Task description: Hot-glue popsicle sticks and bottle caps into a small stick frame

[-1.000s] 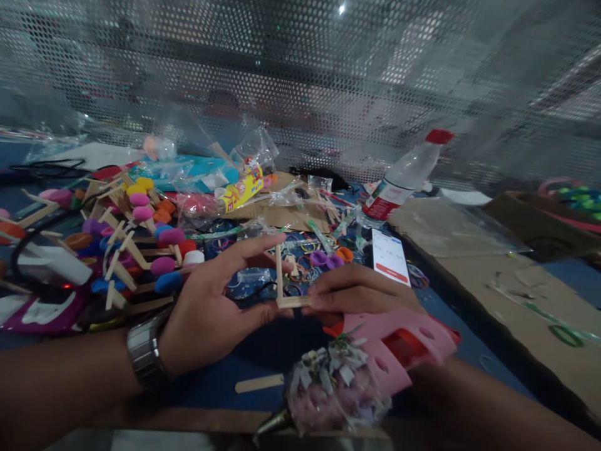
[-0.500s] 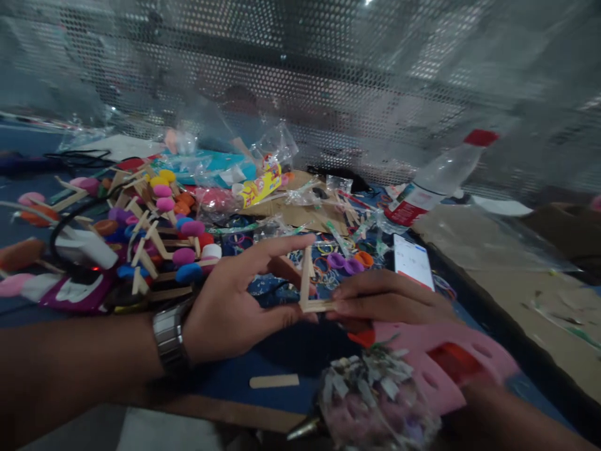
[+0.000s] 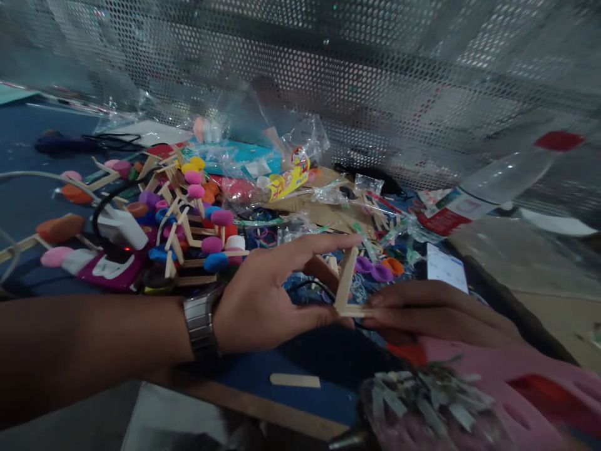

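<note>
Between my two hands is a small L-shaped frame of wooden sticks [image 3: 346, 283], one arm rising and the other lying level. My left hand [image 3: 263, 294], with a metal watch at the wrist, grips the frame's corner between thumb and fingers, its index finger stretched to the upper end. The fingertips of my right hand [image 3: 436, 307] pinch the level arm from the right. Below the hands a single flat wooden stick [image 3: 295, 380] lies on the blue surface. A glue gun with a crusted, plastic-wrapped body [image 3: 432, 407] and metal nozzle is at the bottom right, beside pink material.
Stick pieces with coloured foam tips [image 3: 188, 225] are heaped at the left, near a purple and white device [image 3: 115, 269] and cables. Behind are a yellow package [image 3: 290, 178] and plastic wrap. A red-capped bottle [image 3: 488, 188] and phone [image 3: 446, 268] stand or lie at the right.
The view has shifted, so the hands and the bottle appear farther right. Both hands keep hold of the frame, whose upright arm now looks more tilted to the right.
</note>
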The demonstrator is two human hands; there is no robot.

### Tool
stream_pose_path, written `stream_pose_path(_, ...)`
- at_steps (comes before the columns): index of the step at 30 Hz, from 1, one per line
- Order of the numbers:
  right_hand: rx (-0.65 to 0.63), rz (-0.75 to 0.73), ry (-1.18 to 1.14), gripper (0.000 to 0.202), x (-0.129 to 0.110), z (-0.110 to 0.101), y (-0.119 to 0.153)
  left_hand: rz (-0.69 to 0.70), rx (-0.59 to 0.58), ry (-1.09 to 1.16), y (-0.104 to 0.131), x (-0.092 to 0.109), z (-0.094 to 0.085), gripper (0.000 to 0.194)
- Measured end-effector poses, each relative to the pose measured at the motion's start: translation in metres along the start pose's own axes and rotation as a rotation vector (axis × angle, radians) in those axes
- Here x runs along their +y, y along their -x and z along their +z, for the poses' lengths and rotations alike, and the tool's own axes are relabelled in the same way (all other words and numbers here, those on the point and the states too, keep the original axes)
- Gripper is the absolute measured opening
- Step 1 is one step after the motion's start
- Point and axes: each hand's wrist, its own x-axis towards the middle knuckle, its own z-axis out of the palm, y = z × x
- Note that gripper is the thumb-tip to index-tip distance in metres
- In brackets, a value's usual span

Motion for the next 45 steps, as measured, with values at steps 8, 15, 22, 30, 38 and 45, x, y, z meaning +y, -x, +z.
stream_pose_path(8, 0.032, -0.05, -0.034, 0.018, 0.0, 0.0, -0.002, -0.007, 0.006, -0.018, -0.001, 0.001, 0.0, 0.072)
stream_pose_path(15, 0.0, -0.072, -0.039, 0.018, 0.001, -0.002, -0.003, -0.016, 0.006, -0.004, -0.003, 0.0, 0.0, 0.066)
stream_pose_path(22, 0.102, -0.053, -0.077, 0.018, -0.005, 0.007, -0.005, 0.094, 0.042, -0.096, -0.005, -0.002, -0.002, 0.065)
stream_pose_path(30, 0.063, -0.026, -0.131, 0.021, -0.005, 0.003, -0.006, 0.042, 0.052, -0.069, -0.002, -0.004, -0.003, 0.072)
stream_pose_path(38, 0.07, -0.066, -0.142, 0.019, -0.002, 0.003, -0.007, -0.038, 0.035, 0.023, -0.001, -0.002, -0.002, 0.07)
stream_pose_path(45, 0.082, -0.117, -0.189, 0.022, 0.0, 0.004, -0.009, -0.068, 0.035, 0.021, 0.0, -0.001, -0.003, 0.07)
